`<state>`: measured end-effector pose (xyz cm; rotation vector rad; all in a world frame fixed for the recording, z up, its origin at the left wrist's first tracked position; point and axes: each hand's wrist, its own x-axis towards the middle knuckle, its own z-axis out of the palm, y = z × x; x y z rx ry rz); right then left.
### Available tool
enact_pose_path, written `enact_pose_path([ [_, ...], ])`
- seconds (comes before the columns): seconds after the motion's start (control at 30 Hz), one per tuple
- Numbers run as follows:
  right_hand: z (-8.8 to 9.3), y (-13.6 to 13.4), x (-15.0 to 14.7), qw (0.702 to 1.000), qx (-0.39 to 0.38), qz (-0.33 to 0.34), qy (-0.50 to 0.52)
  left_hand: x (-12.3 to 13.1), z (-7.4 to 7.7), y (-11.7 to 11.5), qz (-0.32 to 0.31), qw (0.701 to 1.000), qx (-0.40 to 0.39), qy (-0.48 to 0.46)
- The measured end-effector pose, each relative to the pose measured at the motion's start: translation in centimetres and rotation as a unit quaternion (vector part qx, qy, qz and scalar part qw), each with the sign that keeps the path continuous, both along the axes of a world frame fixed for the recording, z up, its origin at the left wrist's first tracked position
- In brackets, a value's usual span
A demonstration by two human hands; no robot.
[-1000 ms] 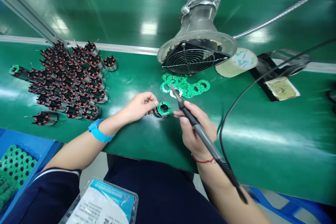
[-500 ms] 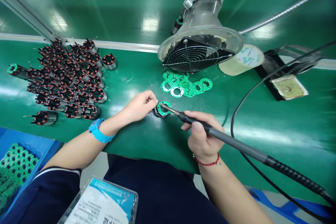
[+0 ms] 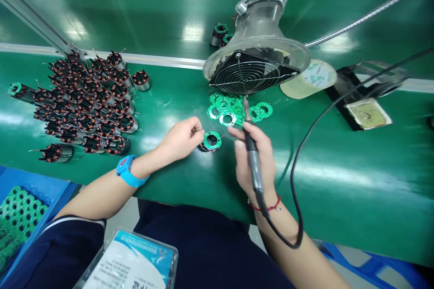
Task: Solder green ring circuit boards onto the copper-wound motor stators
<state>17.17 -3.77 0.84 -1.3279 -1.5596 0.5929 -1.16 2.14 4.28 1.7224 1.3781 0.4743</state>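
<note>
A motor stator [image 3: 205, 148] stands upright on the green bench, a ring-shaped green circuit board [image 3: 212, 140] on its top and thin wire ends sticking out. At its left edge my left hand [image 3: 186, 138] is closed, thumb and fingertips pinched together; whatever is between them is hidden. To the right of the stator, my right hand [image 3: 255, 156] grips a soldering iron [image 3: 255, 167]. The iron's tip points away from me, above the loose ring boards [image 3: 228, 119] and apart from the stator.
Many wound stators [image 3: 91, 104] crowd the bench at left. A fume extractor hood [image 3: 257, 65] hangs over the loose boards. Behind it lie a pale roll [image 3: 310, 79] and an iron stand with a sponge [image 3: 369, 114]. A blue bin [image 3: 50, 198] holds green boards. The iron's cable [image 3: 298, 189] loops at right.
My right hand has lifted the soldering iron off the stator's board and swung its tip away from me. My left hand stays beside the stator, almost unmoved.
</note>
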Motion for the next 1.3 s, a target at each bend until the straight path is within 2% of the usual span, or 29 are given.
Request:
enact_pose_path([
  [0.1,-0.3,0.6,0.0,0.996,-0.054,0.057,-0.052,-0.3,-0.4,-0.1,0.003,0.999,0.003,-0.037],
  [0.2,-0.5,0.8,0.0,0.993,-0.073,0.079,-0.042,-0.6,-0.9,-0.6,-0.072,0.996,0.028,-0.055],
  [0.27,-0.5,0.7,-0.1,0.995,-0.066,0.066,-0.037,-0.5,-1.3,-1.1,-0.122,0.991,0.057,-0.026],
  [0.3,-0.5,0.6,-0.2,0.996,-0.061,0.056,-0.04,-0.4,-1.6,-1.4,-0.126,0.989,0.073,-0.009],
  [0.43,-0.1,-0.1,-0.9,0.995,-0.054,-0.003,-0.085,0.6,-2.7,-2.1,-0.098,0.986,0.135,0.029],
  [0.57,0.1,-0.7,-1.5,0.987,-0.003,-0.037,-0.154,1.0,-3.1,-2.3,-0.101,0.976,0.18,0.063],
  [0.73,-0.1,-0.7,-1.6,0.985,-0.005,-0.028,-0.171,0.8,-2.8,-1.7,-0.133,0.966,0.208,0.078],
  [0.87,-0.4,-0.2,-1.5,0.991,-0.019,0.002,-0.136,0.5,-3.3,-1.1,-0.166,0.963,0.214,0.015],
  [0.97,-0.5,0.1,-1.5,0.987,-0.018,0.01,-0.157,0.4,-4.0,-1.3,-0.13,0.967,0.213,-0.044],
  [1.1,-0.6,0.1,-1.8,0.984,-0.017,-0.008,-0.178,0.8,-4.5,-2.4,-0.061,0.975,0.21,-0.033],
  [1.3,-1.1,0.0,-2.2,0.984,0.008,-0.022,-0.174,1.5,-4.2,-3.3,0.004,0.99,0.113,-0.083],
])
